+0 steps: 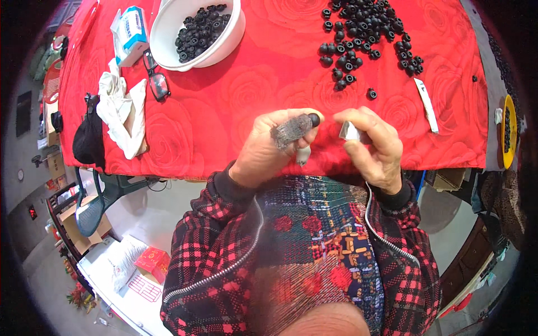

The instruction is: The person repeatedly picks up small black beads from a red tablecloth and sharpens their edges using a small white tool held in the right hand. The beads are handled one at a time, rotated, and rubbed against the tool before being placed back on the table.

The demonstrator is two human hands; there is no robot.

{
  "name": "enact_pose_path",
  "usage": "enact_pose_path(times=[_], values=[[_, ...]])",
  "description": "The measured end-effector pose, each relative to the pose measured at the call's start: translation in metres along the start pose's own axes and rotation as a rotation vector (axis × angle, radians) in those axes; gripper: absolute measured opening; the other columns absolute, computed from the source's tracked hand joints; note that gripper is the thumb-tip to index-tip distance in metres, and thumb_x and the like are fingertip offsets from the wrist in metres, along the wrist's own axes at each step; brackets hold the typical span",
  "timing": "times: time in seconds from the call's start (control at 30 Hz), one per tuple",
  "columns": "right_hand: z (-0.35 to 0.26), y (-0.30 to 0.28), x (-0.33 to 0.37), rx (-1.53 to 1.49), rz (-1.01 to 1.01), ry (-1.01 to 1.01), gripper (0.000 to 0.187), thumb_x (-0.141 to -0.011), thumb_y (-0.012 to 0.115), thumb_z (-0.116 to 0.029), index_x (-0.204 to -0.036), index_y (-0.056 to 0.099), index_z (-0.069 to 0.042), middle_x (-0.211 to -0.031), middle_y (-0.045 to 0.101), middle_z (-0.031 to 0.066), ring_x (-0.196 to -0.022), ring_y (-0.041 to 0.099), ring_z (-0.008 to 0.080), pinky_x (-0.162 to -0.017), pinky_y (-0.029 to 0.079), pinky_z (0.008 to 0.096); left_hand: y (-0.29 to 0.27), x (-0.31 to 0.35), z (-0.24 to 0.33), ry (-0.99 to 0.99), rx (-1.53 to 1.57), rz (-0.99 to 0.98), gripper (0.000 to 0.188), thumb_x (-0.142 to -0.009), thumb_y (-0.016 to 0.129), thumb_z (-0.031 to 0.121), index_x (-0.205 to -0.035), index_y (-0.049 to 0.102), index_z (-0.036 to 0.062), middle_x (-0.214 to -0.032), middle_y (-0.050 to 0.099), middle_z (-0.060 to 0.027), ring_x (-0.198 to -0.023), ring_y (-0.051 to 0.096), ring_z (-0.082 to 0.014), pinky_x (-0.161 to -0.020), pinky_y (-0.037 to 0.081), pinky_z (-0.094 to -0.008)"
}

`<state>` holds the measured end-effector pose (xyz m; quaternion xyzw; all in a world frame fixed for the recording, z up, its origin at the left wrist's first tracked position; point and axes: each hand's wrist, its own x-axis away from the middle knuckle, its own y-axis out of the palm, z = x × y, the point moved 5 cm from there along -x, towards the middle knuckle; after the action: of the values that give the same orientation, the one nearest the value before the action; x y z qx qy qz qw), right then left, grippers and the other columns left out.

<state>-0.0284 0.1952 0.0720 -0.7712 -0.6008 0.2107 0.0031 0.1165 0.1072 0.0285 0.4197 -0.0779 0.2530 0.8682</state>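
Note:
Above the near edge of the red tablecloth, my left hand (259, 147) is closed on a small round black part (314, 119), pinched at the fingertips. A worn grey wrapping (291, 131) covers the thumb, and a whitish covering (303, 155) shows on a finger below it. Just to the right, my right hand (380, 147) pinches a small white piece (350, 131) with a greyish edge between thumb and fingers; its exact kind is unclear. A gap separates the two hands. Many similar black parts (358, 42) lie loose at the far right, one (371, 93) nearer me.
A white bowl (231, 42) at the far left holds more black parts. Beside it are a blue-and-white tissue pack (130, 39), glasses (159, 85), and white gloves (115, 112). A white strip (427, 106) lies on the red tablecloth (224, 123) at right; a yellow tray (509, 131) stands beyond.

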Motion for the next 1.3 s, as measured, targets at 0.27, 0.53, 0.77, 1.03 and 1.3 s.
enact_pose_path(times=[0.27,0.53,0.77,1.03,1.3], values=[[-0.008,0.017,-0.006,0.164,0.015,-0.233,0.044,-0.067,0.07,-0.005,-0.11,0.061,0.003,-0.078,0.058,0.0126,-0.061,0.055,0.0258,-0.054,0.045,0.0353,0.006,0.005,-0.001,0.076,-0.095,-0.009,0.024,-0.092,0.056,0.007,-0.114,0.059,-0.0009,-0.087,0.061,-0.0043,-0.062,0.056,-0.0096,-0.053,0.049,-0.0231],[-0.019,0.012,0.003,0.227,-0.003,-0.227,0.04,-0.067,0.07,-0.003,-0.106,0.061,0.003,-0.077,0.058,0.0116,-0.06,0.055,0.0257,-0.053,0.044,0.0358,0.006,0.006,-0.001,0.115,-0.001,0.002,0.027,-0.091,0.059,0.011,-0.115,0.059,-0.0023,-0.088,0.063,-0.0049,-0.065,0.058,-0.0101,-0.055,0.049,-0.0228],[-0.01,0.005,-0.004,0.235,0.084,-0.007,0.035,-0.074,0.068,0.001,-0.108,0.059,0.003,-0.078,0.057,0.0125,-0.063,0.055,0.0247,-0.056,0.044,0.0339,0.01,0.009,0.003,0.179,-0.125,0.013,0.029,-0.092,0.059,0.014,-0.115,0.059,-0.0041,-0.091,0.063,-0.0071,-0.068,0.06,-0.0103,-0.058,0.049,-0.0224],[-0.008,0.005,-0.006,0.242,0.064,0.014,0.033,-0.073,0.069,0.0,-0.105,0.06,0.002,-0.078,0.057,0.0125,-0.064,0.056,0.0244,-0.057,0.045,0.0331,0.01,0.007,0.004,0.165,-0.144,-0.004,0.029,-0.093,0.058,0.014,-0.116,0.059,-0.0034,-0.092,0.063,-0.0067,-0.069,0.06,-0.0109,-0.059,0.05,-0.0229],[-0.006,0.004,-0.006,0.247,0.048,-0.028,0.032,-0.072,0.069,0.0,-0.103,0.06,0.002,-0.079,0.058,0.0129,-0.065,0.056,0.0254,-0.057,0.046,0.0335,0.007,0.004,0.001,0.142,-0.153,-0.001,0.031,-0.091,0.061,0.014,-0.116,0.059,-0.0036,-0.088,0.063,-0.0079,-0.069,0.06,-0.0131,-0.057,0.05,-0.0253]])
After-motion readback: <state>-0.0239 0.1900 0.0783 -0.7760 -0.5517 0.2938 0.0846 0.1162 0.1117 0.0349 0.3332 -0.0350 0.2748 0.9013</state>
